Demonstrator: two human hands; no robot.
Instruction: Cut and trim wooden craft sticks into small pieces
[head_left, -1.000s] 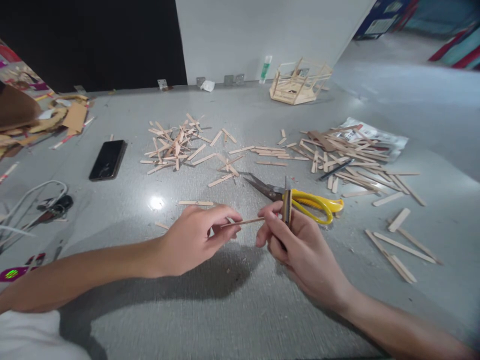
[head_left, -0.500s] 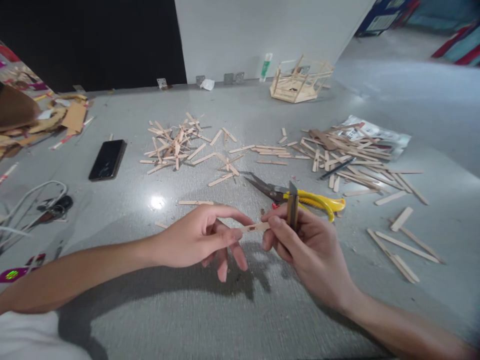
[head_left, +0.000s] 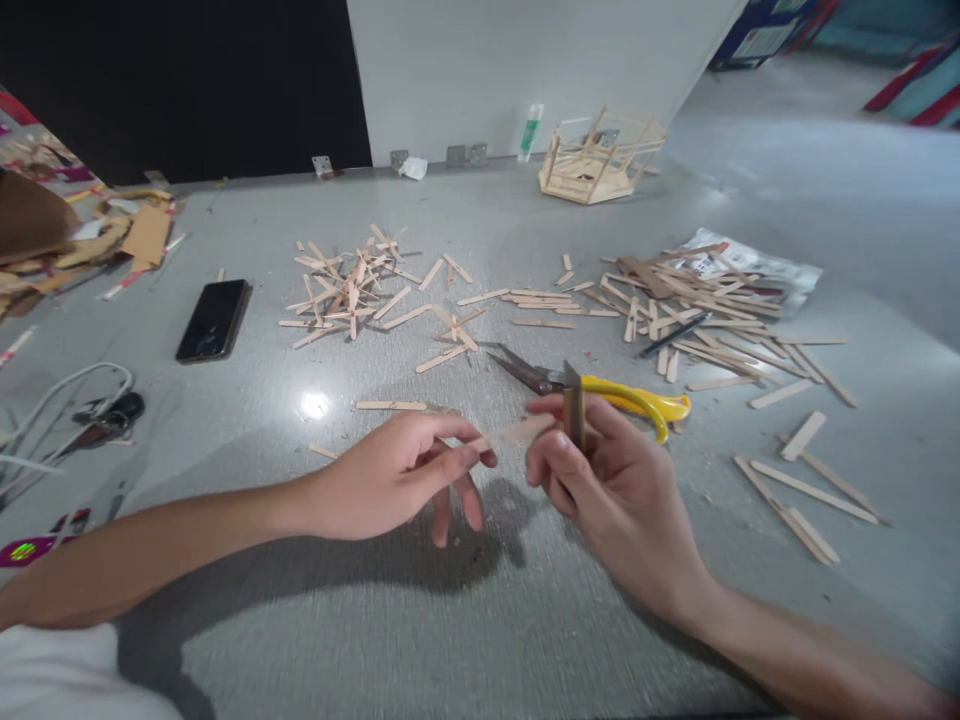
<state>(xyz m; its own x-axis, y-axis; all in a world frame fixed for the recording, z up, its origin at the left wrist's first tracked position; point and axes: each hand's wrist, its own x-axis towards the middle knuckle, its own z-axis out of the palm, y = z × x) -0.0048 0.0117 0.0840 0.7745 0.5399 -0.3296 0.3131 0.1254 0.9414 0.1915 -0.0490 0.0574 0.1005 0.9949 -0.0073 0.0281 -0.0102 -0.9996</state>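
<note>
My left hand [head_left: 405,470] pinches a wooden craft stick [head_left: 517,432] between thumb and forefinger, its other fingers hanging loose below. The stick is blurred and points right, its far end close to my right hand [head_left: 607,470]. That hand is closed around a utility knife [head_left: 574,415], which stands upright with a short metal blade at its top. Whether the right fingertips touch the stick, I cannot tell. Just behind the knife lie yellow-handled scissors [head_left: 637,400], partly hidden by my right hand. Another craft stick [head_left: 390,406] lies behind my left hand.
Loose sticks form one pile [head_left: 352,285] at mid-left and a larger pile [head_left: 705,310] at right, with a pen [head_left: 675,335] on it. A stick-built frame [head_left: 592,180] and a glue stick [head_left: 530,133] stand at the back. A phone [head_left: 214,320] lies left.
The stick was edge-on between both hands, then turned its flat face up in the right fingers. Now the left hand holds it, and the right thumb has come off it.
</note>
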